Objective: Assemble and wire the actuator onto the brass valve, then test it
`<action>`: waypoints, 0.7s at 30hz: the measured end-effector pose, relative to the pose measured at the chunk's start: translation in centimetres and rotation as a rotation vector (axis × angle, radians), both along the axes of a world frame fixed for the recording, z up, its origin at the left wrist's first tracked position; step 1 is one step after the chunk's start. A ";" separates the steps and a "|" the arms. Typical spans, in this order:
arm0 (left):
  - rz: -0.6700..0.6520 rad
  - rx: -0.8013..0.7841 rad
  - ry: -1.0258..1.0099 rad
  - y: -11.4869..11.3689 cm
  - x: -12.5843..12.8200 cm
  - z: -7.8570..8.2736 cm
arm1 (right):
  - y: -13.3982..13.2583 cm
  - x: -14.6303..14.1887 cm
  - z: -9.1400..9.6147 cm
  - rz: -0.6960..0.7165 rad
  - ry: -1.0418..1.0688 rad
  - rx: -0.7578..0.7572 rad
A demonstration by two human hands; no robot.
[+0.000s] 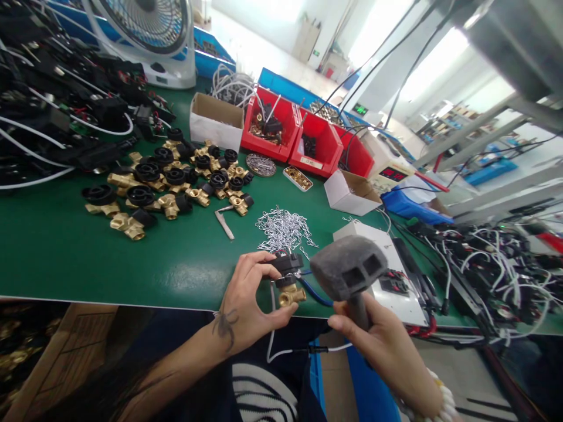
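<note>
My left hand is closed around a brass valve topped by a black actuator, at the front edge of the green table. A white cable hangs down beside the valve. In my right hand is a mallet with a dark grey head, its fingers wrapped round the handle. The mallet head is raised to the right of the valve, apart from it. Just behind the actuator lies a pile of silver spring clips.
Brass valves with black caps crowd the left, near an L-shaped tool. Red bins, a white carton and a fan stand behind. A white metal box and tangled cables lie right.
</note>
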State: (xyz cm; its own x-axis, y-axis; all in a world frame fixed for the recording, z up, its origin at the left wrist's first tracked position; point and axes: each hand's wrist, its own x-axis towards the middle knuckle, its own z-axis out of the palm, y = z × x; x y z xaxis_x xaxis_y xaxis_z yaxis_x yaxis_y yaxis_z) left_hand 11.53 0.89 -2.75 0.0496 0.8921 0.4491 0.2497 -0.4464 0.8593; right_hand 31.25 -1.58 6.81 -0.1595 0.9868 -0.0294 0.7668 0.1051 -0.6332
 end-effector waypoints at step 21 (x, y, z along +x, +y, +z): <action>-0.050 -0.074 -0.052 -0.4 -0.3 0.5 | 1.5 -0.1 -1.2 0.060 0.276 -0.035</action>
